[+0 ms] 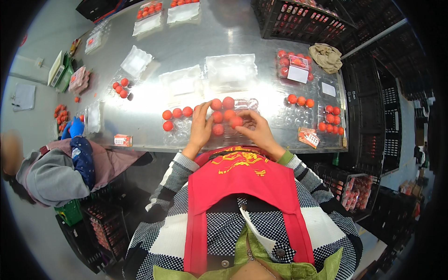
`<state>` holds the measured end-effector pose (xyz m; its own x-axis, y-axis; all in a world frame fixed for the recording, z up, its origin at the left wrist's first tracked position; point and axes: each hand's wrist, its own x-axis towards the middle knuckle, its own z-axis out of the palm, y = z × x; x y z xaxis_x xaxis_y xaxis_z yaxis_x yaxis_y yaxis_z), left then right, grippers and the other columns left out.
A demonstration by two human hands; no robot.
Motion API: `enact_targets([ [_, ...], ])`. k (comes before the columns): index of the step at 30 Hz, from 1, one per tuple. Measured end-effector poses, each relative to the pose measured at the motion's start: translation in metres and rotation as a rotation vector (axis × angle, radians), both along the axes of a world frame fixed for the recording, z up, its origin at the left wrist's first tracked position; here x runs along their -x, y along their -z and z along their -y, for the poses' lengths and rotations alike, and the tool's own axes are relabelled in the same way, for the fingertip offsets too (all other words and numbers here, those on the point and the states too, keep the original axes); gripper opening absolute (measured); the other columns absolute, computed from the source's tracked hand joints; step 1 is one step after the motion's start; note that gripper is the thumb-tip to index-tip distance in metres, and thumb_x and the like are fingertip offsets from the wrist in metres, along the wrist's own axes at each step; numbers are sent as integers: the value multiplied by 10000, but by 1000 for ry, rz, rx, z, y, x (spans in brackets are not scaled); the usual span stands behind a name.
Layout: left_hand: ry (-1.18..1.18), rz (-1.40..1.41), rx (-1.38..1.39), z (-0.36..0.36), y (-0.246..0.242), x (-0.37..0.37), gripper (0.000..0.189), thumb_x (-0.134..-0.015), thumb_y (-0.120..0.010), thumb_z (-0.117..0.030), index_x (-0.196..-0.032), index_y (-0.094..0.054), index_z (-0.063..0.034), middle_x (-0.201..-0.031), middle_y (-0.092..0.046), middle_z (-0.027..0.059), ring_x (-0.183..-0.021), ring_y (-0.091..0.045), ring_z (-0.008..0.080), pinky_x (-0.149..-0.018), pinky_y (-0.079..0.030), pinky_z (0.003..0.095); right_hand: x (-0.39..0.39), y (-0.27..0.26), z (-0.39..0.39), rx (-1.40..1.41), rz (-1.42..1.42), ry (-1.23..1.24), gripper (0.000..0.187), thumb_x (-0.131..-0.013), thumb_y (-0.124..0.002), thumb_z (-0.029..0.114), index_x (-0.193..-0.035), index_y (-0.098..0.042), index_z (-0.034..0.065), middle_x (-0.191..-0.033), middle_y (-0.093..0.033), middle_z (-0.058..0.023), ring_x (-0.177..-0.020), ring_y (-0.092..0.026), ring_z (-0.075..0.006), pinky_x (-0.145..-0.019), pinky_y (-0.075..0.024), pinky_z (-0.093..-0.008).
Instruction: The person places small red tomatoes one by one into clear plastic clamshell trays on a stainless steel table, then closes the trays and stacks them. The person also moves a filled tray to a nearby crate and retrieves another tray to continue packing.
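Note:
My right hand (257, 131) pinches a round red fruit (236, 122) between thumb and fingertips, over the right part of a clear plastic tray. Left of it in that tray sit several more red fruits (217, 116) in two columns. My left hand (200, 128) rests at the tray's left side, fingers extended and thumb apart, beside the fruits. Another clear dimpled tray (180, 128) lies left of that hand, with a row of red fruits (177, 112) along its far edge. Behind the trays are their lids with white pads (231, 68).
A co-worker's blue-gloved hands (75, 127) handle fruit at the left. Part-filled trays (294, 115) and printed cards (308, 137) lie to the right. A packed box (294, 65), a beige cloth (325, 57) and a black crate (304, 22) stand on the metal table (238, 38).

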<state>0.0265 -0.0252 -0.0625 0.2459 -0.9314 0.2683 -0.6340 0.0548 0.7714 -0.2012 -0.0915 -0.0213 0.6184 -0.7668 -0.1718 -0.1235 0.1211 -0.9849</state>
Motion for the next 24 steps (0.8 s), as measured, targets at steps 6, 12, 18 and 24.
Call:
enact_targets([
  [6,141,-313,-75,4,-49,18,417,-980,-649,-140,-1377,-581,-32,-1234,-647,165,-1037,-650,294,-890,-515,381,3,-18,-2,-268,236,140,408,-942,-724,29,-1319,-576,-19,-1212,-670,-91,-1116,-655,-157,-971,-549,-312],
  [12,275,-219,-73,7,-86,46,352,-1046,-598,-185,-1337,-604,14,-1044,-710,102,-819,-657,169,-735,-527,294,-7,-34,-9,177,197,114,362,-891,-742,7,-1231,-619,-8,-1146,-648,-96,-1064,-695,-196,-940,-577,-318],
  [18,178,-336,-156,4,-87,44,273,-1049,-582,-181,-1221,-648,20,-936,-727,180,-830,-713,294,-727,-544,367,-9,-44,-12,262,152,127,337,-880,-749,31,-1190,-626,-21,-1136,-632,-103,-1040,-705,-214,-907,-594,-332],
  [24,121,-815,-292,1,-90,37,193,-1059,-597,-194,-1077,-660,-13,-800,-682,30,-659,-577,61,-574,-441,236,-10,-48,-11,303,148,85,369,-900,-746,64,-1239,-622,-18,-1152,-635,-103,-1068,-694,-211,-917,-585,-326],
])
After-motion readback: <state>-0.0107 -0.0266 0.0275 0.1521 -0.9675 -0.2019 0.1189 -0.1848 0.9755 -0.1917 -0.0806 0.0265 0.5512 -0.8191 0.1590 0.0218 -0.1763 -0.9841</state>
